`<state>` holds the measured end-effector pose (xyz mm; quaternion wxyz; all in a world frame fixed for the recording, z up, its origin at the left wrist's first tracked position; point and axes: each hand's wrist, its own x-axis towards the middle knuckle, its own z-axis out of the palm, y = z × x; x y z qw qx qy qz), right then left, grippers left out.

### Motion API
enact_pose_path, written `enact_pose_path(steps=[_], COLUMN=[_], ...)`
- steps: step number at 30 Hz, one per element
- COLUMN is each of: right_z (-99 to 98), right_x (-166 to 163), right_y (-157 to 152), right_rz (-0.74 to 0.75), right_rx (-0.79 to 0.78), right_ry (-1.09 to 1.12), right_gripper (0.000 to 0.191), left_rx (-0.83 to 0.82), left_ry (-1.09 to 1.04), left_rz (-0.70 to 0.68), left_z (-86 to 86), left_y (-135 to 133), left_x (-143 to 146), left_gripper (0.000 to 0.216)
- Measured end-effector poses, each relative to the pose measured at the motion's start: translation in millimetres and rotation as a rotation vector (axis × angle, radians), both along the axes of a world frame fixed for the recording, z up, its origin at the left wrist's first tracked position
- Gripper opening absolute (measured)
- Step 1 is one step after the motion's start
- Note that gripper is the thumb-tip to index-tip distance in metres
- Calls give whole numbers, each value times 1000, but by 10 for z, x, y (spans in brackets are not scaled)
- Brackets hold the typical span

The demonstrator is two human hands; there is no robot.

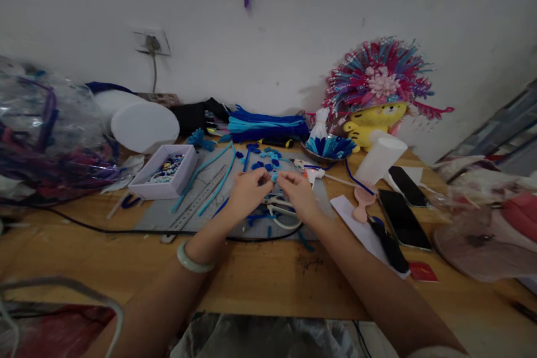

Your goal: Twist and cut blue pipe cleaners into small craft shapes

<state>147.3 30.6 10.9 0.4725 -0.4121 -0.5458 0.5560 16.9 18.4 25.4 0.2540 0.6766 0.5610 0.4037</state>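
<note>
In the head view, both hands meet over the grey mat (153,217). The left hand (250,193) and the right hand (298,193) have their fingertips pinched together on a tiny light blue bit (274,177). It sits right between them, a little above the mat. The bit is so small that it seems to need fingertips, with one hand on each side to keep it steady. The fingers hide most of it, so I cannot tell its full shape.

The scissors (282,214) lie just under the hands, with the white handles toward the person, so they look easy to grab. Small blue pieces (268,156) are spread just past the fingers, maybe to keep each one easy to pick. The glue gun (309,170) lies near the right hand, likely so it is close by.

The ruler (203,198) lies slanted on the left of the mat, out of the way of the hands. Beads (168,169) sit in a box (157,191), and its walls should stop them rolling off. A thick blue bundle (268,124) lies by the wall, which leaves room in front. Two phones, one here (405,219), rest at the far right, well apart from the hands.
</note>
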Motion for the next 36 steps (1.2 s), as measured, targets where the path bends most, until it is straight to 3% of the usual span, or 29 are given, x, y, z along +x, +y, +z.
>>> enact_pose_path(steps=[2,6,9,11,13,16,20,24,27,32,36], right_z=[11,93,92,61,41,64,116,108,81,21,-26], right_x=[3,41,48,40,30,27,31,19,21,59,75], right_y=[-15,-43,-31,-11,4,5,-3,8,20,52,87], right_rz=[-5,-10,6,14,26,107,218,202,153,83,104], right_rx=[93,172,145,78,-20,-165,-416,-590,-510,-174,-121], right_ry=[-56,-98,-53,22,122,276,458,499,430,142,104], right_gripper=[17,16,15,13,13,20,24,20,22,20,21], left_rx=[-68,-241,-414,-465,-399,-143,233,412,397,79,-91], left_ry=[-140,-704,-1002,-1093,-1077,-902,-410,58,116,-194,-357], left_rz=[-16,-106,-126,-132,-124,-82,-97,-192,-232,-292,-324], left_z=[-17,-76,-109,-129,-150,-174,-173,-157,-137,-112,-134], left_y=[-11,29,51,50,42,31,31,34,38,73,98], left_x=[32,44,63,91,118,118,-3,-146,-169,-95,-44], left_gripper=[11,10,7,7,8,8,8,17,18,20,14])
